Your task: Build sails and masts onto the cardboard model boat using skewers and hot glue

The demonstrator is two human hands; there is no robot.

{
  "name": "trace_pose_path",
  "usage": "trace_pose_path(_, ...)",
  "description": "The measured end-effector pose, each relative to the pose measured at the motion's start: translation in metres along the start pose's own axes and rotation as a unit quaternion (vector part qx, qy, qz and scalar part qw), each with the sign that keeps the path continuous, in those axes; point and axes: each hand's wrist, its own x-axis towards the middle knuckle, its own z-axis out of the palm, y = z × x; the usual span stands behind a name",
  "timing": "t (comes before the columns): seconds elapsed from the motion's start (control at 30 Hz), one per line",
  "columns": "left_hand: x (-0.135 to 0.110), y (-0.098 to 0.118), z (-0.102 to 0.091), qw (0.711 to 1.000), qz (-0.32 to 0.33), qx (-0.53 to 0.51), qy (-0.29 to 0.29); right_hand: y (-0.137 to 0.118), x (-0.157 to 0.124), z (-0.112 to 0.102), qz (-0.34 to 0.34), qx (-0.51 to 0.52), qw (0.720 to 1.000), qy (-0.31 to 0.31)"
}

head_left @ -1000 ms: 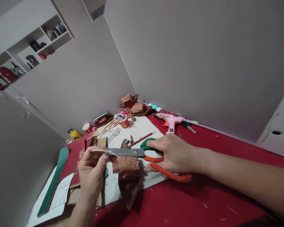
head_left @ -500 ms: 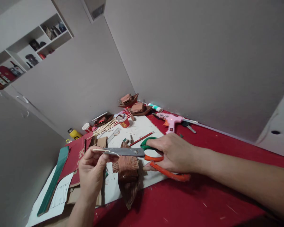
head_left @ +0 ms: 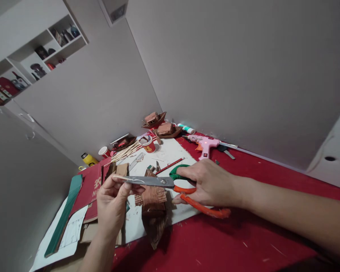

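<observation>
My right hand (head_left: 212, 185) grips a pair of scissors (head_left: 151, 181) by its handles, one loop green and the other orange. The grey blades point left and look closed or nearly so. At their tips, my left hand (head_left: 112, 202) pinches a thin pale strip (head_left: 119, 177) between thumb and fingers; a narrow curl trails along the blade. Whether the strip lies between the blades I cannot tell. Below the scissors a brown model boat (head_left: 154, 211) with a ribbed-edged roof rests on a white board (head_left: 184, 219).
A pink glue gun (head_left: 205, 143) lies to the right on the red table (head_left: 243, 241). Behind stand more model boats (head_left: 167, 129), a red paper cup (head_left: 147, 144) and pale sticks (head_left: 126, 151). A green strip (head_left: 64, 215) and cardboard lie at left. A red pencil (head_left: 170, 166) sits mid-board.
The pale strip has turned slightly in my left fingers, and the curl by the blade looks smaller. My right hand and the scissors have shifted very slightly right.
</observation>
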Motion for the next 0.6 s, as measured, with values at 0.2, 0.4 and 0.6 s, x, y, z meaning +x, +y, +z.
trace_pose_path(0.2,-0.001,0.003,0.004,1.0,-0.002,-0.018,0.0,0.001,-0.001,0.007,-0.027,0.009,0.999,0.022)
trace_pose_path(0.4,-0.002,0.002,0.003,1.0,-0.018,-0.021,0.003,0.003,-0.002,0.009,-0.027,0.02,0.999,0.017)
trace_pose_path(0.6,-0.005,-0.009,0.008,0.999,-0.032,0.006,-0.019,-0.001,0.0,0.004,0.02,0.021,0.999,-0.037)
